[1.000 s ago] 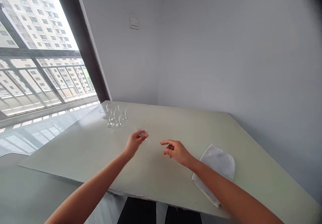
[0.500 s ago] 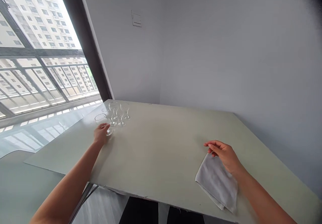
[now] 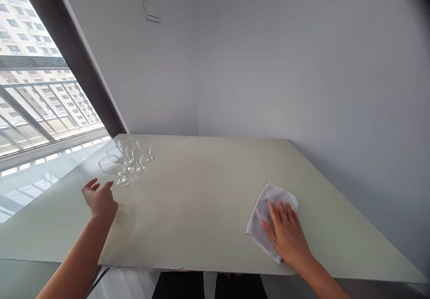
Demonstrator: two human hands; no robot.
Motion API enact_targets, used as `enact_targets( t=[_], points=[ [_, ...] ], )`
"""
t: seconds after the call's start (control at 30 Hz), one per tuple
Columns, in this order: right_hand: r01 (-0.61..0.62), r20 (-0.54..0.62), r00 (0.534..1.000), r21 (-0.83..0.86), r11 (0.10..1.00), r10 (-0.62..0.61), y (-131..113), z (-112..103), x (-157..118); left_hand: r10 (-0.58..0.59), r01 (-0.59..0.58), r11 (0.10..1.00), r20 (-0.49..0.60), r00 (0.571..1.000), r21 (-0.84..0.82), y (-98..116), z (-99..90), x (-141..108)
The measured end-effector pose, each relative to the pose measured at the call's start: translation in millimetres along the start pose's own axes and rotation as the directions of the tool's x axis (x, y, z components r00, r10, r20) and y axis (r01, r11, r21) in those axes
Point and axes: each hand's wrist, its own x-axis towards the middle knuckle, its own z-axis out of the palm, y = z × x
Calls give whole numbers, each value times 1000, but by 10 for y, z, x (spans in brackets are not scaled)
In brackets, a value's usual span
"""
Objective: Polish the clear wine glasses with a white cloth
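We see the left hand (image 3: 100, 199) open wide, fingers spread and slightly curled, holding nothing. It sits low over the near left part of the table (image 3: 201, 209), just beside the nearest wine glass (image 3: 114, 170) and not touching it. A narrow strip of tabletop shows between the fingertips and that glass's foot.

The wine glasses (image 3: 129, 158) stand upright in a tight group toward the far left corner, close to the window frame (image 3: 69, 63). They overlap in this view, so we cannot count them with certainty; we make it about five. All appear empty.

The right hand (image 3: 287, 234) lies palm down, fingers spread flat, pressing on a pale gray cloth (image 3: 267, 211). The cloth is bunched and folded under the hand, on the right part of the table, well apart from the glasses.

Beyond the table, a wall switch (image 3: 151, 9) sits high on the gray wall (image 3: 268, 66). Through the window, we note a railing (image 3: 43, 106) and an apartment block (image 3: 20, 25). Dark trousers (image 3: 178, 286) show below the near table edge.
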Motion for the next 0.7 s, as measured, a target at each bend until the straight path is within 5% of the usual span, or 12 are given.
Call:
enact_targets(
  t=[0.1, 0.17, 0.37, 0.5, 0.6, 0.7],
  points=[
    [97, 143, 984, 62, 993, -105, -118, 85, 38, -123, 131, 986, 80, 989, -102, 121, 94, -256],
    [197, 214, 952, 129, 972, -221, -258, 65, 175, -85, 109, 984, 166, 982, -143, 147, 251, -453],
    [451, 313, 761, 375, 810, -568, -996, -47, 825, 11, -19, 1000, 435, 900, 14, -55, 821, -1081],
    [525, 321, 653, 460, 716, -686, -1543, 45, 1275, 38, -114, 988, 545, 837, 108, -204, 927, -1209],
    [542, 312, 640, 465, 700, -702, -1792, 176, 1657, 66, -174, 974, 556, 828, 143, -241, 862, -1148],
    [511, 327, 680, 430, 745, -656, -1817, 288, 2078, 71, -212, 960, 574, 816, 183, -235, 797, -1104]
  ],
)
